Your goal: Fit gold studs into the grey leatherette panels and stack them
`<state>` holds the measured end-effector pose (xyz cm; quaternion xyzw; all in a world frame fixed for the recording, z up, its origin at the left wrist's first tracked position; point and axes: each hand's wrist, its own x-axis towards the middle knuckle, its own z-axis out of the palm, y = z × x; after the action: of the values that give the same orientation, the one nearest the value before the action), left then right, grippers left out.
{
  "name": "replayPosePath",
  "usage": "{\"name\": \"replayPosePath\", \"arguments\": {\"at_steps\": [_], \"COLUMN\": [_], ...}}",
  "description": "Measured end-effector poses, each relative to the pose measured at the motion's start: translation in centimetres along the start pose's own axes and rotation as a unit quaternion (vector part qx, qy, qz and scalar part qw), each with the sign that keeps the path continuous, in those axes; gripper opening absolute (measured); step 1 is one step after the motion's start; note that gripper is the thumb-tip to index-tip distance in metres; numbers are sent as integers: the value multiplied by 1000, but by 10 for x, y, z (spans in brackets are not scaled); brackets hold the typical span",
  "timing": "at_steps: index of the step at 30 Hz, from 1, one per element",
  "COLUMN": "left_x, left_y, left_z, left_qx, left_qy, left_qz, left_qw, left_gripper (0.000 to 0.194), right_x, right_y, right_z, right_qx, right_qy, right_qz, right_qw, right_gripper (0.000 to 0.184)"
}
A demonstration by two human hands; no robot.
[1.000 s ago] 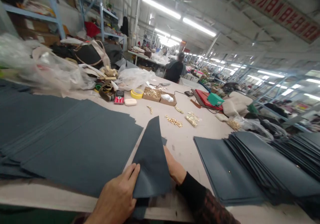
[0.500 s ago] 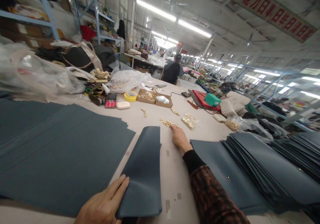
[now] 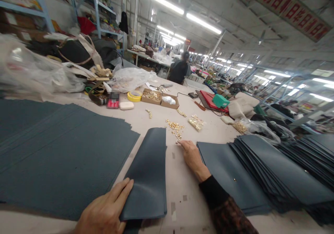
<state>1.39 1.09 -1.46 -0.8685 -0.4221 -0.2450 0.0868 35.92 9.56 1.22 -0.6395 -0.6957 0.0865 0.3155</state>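
A dark blue-grey, leather-like sheet point(image 3: 148, 171), folded over, lies in the middle of the table. My left hand point(image 3: 104, 206) grips its left edge near the front, fingers together on top and thumb hidden. To the right of the sheet, my right hand point(image 3: 193, 157) is low over the table with the fingers drawn together. At its fingertips is a small shiny metal stud point(image 3: 176, 142). Just beyond lies a loose pile of small gold studs point(image 3: 175, 124), a few of them trailing toward my hand.
Flat dark sheets point(image 3: 65, 157) cover the table's left. Folded sheets point(image 3: 235, 178) are stacked at the right, one bearing a stud. Farther back are a bag of gold pieces point(image 3: 196, 122), cardboard trays point(image 3: 169, 102), yellow tape point(image 3: 134, 95) and plastic bags point(image 3: 130, 79). A person point(image 3: 180, 70) sits beyond.
My right hand has drawn back toward me from the gold pile, bringing a stud out at its fingertips. Several studs now trail from the pile. My left hand still holds the folded sheet.
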Motion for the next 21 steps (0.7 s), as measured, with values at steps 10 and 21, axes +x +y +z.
{"name": "replayPosePath", "arguments": {"at_steps": [10, 21], "left_x": [10, 17], "left_y": [14, 15], "left_z": [-19, -36], "left_qx": [-43, -107], "left_qy": [-109, -194], "left_qz": [-50, -73], "left_qw": [992, 972], "left_gripper": [61, 56], "right_x": [-11, -42], "right_y": [-65, -142], "right_z": [-17, 40], "right_qx": [315, 287], "right_qy": [-49, -276], "right_qz": [176, 122], "right_qw": [931, 909], "right_gripper": [35, 27]}}
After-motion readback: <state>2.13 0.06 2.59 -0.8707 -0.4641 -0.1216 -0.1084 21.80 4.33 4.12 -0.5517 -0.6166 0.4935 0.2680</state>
